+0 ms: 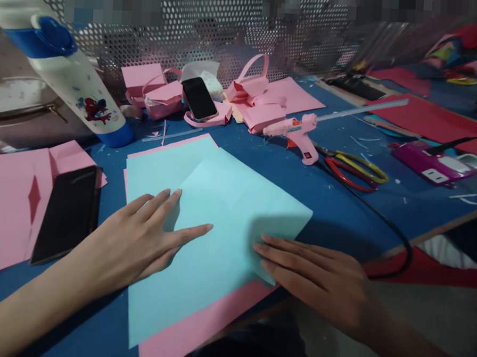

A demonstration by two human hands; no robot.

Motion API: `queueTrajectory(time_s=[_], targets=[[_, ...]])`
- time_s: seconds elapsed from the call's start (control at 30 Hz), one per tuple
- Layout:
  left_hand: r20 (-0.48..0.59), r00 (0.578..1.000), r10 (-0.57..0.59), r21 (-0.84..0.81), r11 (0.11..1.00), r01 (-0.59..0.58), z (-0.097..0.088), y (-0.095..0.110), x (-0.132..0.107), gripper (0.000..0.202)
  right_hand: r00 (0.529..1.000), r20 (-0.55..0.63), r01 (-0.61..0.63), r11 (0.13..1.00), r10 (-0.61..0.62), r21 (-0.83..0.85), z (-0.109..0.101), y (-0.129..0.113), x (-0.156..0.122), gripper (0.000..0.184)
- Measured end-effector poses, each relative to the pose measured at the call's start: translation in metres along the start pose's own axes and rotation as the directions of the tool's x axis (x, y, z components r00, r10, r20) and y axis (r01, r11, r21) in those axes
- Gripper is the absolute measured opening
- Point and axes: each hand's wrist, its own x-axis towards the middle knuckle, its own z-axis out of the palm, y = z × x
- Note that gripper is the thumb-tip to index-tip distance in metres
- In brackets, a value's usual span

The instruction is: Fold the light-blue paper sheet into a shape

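Observation:
A light blue sheet of paper [221, 199] lies in front of me, its right part folded over in a slanting flap. Under it, pink paper [207, 326] sticks out at the near edge and along the far left. My left hand [151, 232] rests on the blue sheet's left side, fingers spread. With fingers stretched out flat, my right hand [313, 278] touches the folded part near its lower right edge. Neither hand grips anything.
Left are a black phone [71, 212], pink paper [9, 204] and a tilted water bottle [76, 79]. Behind stand small pink paper bags [249, 86] and another phone [200, 99]. To the right lie a pink glue gun [299, 133], scissors [354, 171] and a purple power strip [431, 162].

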Motion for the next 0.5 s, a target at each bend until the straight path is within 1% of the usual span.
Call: queueTrajectory(time_s=[0.1,0.2,0.37,0.5], targets=[[0.007,1.000,-0.006,-0.007,1.000,0.006,0.001,0.000,0.000,0.084,1.000,-0.007,0.022,0.999,-0.022,-0.025,-0.001,0.001,0.002,0.021],[0.002,1.000,-0.007,-0.015,1.000,0.007,0.001,0.000,0.000,0.083,0.997,-0.017,0.070,0.995,-0.071,-0.068,-0.005,0.003,0.008,0.019],[-0.003,1.000,-0.004,-0.024,1.000,0.004,0.001,0.000,0.001,0.081,0.985,0.061,0.165,0.984,-0.161,-0.063,-0.010,0.005,0.018,0.021],[-0.003,1.000,-0.010,-0.023,1.000,0.010,0.002,0.001,0.001,0.084,0.982,0.078,0.178,0.983,-0.174,-0.049,-0.011,0.006,0.019,0.021]])
